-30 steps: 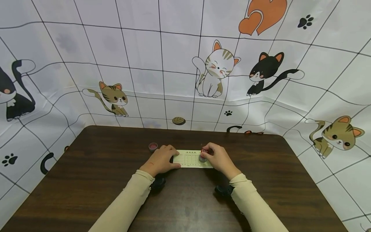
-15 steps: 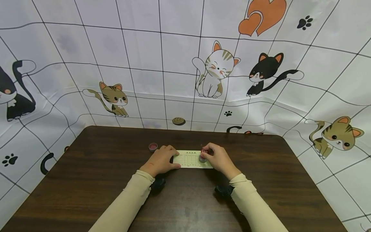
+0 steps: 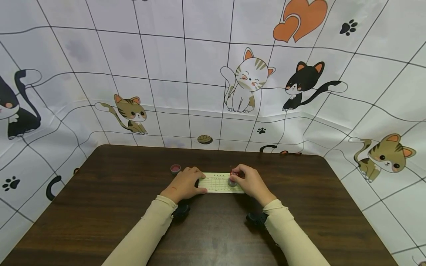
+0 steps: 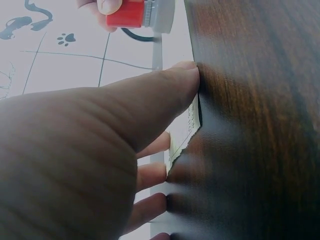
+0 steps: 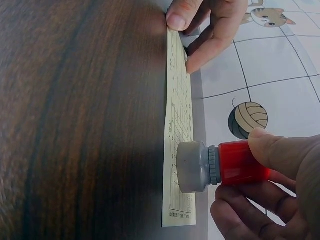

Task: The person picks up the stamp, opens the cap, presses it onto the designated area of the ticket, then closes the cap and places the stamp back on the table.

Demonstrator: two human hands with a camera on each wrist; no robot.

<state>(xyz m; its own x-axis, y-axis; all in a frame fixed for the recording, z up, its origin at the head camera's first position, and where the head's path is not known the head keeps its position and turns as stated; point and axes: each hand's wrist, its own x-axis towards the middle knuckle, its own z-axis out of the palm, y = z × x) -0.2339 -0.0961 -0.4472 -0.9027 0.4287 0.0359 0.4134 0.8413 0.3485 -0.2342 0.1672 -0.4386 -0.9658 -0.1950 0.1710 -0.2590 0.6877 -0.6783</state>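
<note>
Two hands are working at the near middle of the dark wooden surface [image 3: 100, 207], and between them is lying a pale ruled slip of paper [image 3: 217, 182]. The right hand [image 3: 250, 181] is pinching a small stamp [image 5: 220, 165], thumb on top of its red cap and the other fingers curled beneath, so that grip is wrapped firmly round the barrel. From the right wrist view the grey base of the stamp is pressing flat onto the slip near its right end. The left hand [image 3: 184, 183] is resting on the slip's left edge, fingers fairly straight and spread, the thumb [image 4: 165, 95] pushing down right at the paper's border, so it is pinning rather than gripping.

To my eye the pressing is the thing to get right here: the stamp is looking square to the paper, and keeping it upright with even weight should be giving a clean mark, since any rocking could smear it. The pinning hand is helping too, as a thin slip like this could slide or lift with the stamp. Just beyond the left hand a little round pink-topped pot [image 3: 175, 168] is sitting on the surface, well apart from the stamp. Behind everything a cat-printed cloth backdrop [image 3: 246, 79] is hanging.
</note>
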